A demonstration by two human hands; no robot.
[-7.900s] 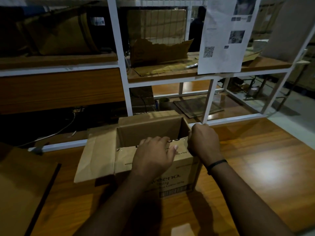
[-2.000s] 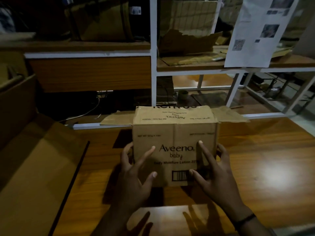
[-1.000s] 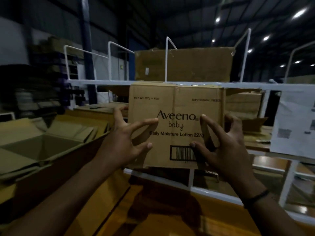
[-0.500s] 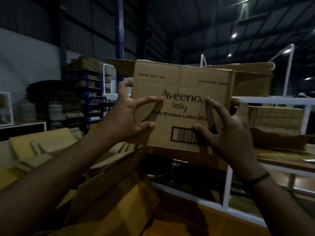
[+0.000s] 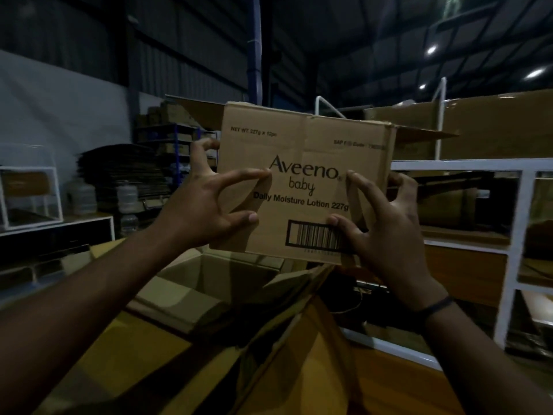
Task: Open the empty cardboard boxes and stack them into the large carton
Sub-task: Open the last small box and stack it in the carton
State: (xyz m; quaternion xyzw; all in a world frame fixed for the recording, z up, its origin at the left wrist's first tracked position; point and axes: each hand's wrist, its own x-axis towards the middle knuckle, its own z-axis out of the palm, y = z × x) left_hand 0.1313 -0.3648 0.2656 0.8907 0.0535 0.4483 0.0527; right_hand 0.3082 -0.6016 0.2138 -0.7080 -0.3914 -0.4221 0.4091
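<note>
Item, one: small cardboard box [image 5: 305,181], brown, printed "Aveeno baby Daily Moisture Lotion 227g" with one barcode at the lower right of the front face; held upright in the air, above and just behind the open mouth of the large carton. Flaps seen, two, sticking out level at the top, one to each side. Hands, two, both grasping the box: left hand [image 5: 200,205] with thumb and forefinger pressed on the printed face and the other fingers curled round the left edge; right hand [image 5: 386,223] likewise, thumb tip on the barcode, fingers hooked round the right edge. Wristband [image 5: 434,307], one, dark, on the right wrist. Large carton [image 5: 215,274], one, below the box, top open, flaps spread; interior dim, contents not discernible. White shelving frame [image 5: 514,235], one, at right, with one big brown box [image 5: 493,124] on top. Stack of flattened cardboard [image 5: 119,163], one, at far left. Ceiling lights [image 5: 431,50], three lit.
</note>
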